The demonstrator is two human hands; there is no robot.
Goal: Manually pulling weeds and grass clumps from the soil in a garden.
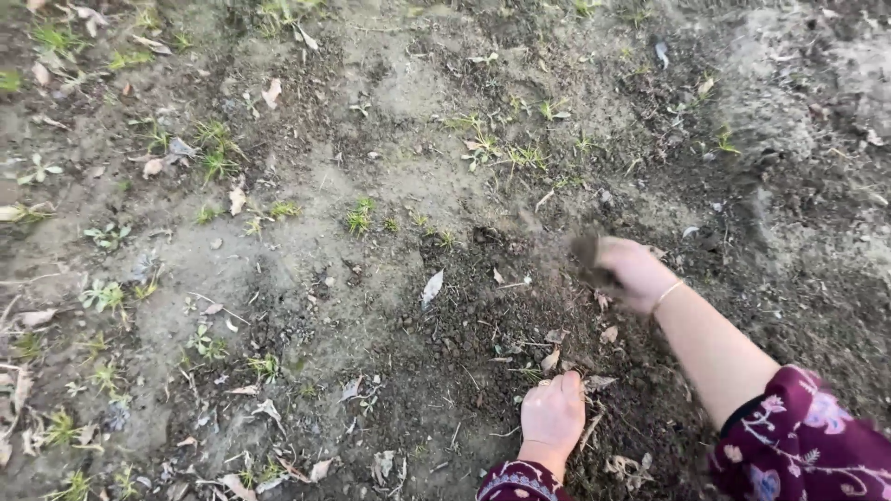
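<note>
at the far left, pale packed ground (278, 278) carries small green weeds (102, 297) and scattered dry leaves (37, 317), with more tufts of grass (215, 158) higher up. toward the middle the surface turns to darker, loosened soil (483, 315), and a single pale leaf (432, 288) lies at the edge of that patch.

low in the view, right of centre, the left hand (552, 413) rests knuckles-up on the dark soil, its fingers curled under and pressed together into a loose fist; whether anything sits inside it cannot be told. a ring shows on one finger, and a dark red patterned cuff (520, 482) covers the wrist. dry stems and leaf bits lie just beside it.

further right and higher, the right hand (631, 274) is held just above the ground, fingers closed around a dark clump of soil (587, 255), which sticks out on the hand's left side and looks blurred. a thin bracelet (665, 295) circles the wrist, the forearm is bare, and a dark red floral sleeve (798, 445) fills the lower right corner. beyond it the ground is dark, crumbly earth, turning grey at the top right.
</note>
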